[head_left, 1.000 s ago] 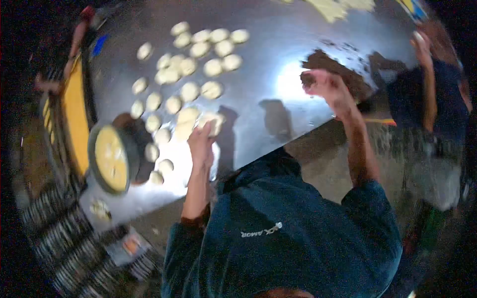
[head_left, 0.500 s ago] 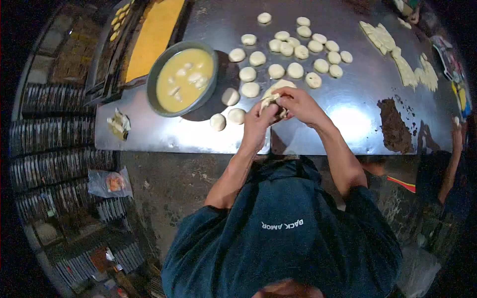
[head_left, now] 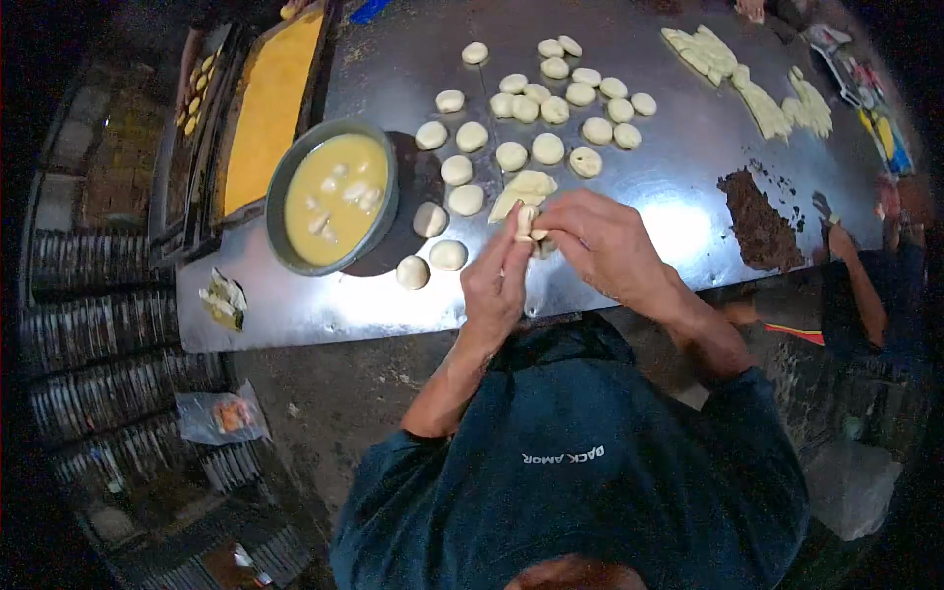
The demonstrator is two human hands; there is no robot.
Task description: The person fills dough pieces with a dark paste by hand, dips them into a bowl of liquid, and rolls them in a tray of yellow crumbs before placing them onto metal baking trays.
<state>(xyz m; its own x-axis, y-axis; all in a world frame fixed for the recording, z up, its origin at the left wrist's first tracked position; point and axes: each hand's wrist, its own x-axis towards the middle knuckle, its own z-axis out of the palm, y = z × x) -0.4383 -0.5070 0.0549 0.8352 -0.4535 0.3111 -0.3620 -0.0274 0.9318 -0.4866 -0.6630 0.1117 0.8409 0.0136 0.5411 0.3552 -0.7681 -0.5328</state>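
Near the table's front edge, a small piece of dough [head_left: 528, 221] is pinched between my two hands. My left hand [head_left: 495, 285] grips it from the left, fingers closed and pointing away from me. From the right, the fingertips of my right hand [head_left: 605, 244] press on the same dough. Just beyond them lies a flat, irregular dough sheet [head_left: 523, 189]. Several round dough balls [head_left: 548, 148] are spread over the metal table further out. One dough ball [head_left: 447, 256] sits left of my left hand.
A grey bowl [head_left: 385, 231] of yellow liquid with pale lumps stands at left. Behind it is a tray of yellow filling [head_left: 270, 108]. Dark brown paste [head_left: 762, 221] and dough strips [head_left: 700, 54] lie at right. Another person's hand [head_left: 841, 241] is at the right edge.
The view has shifted and tilted, so the table's contents appear further left. My hands have drawn back from the flat dough, which now shows more fully, with a small dough piece between my fingers.
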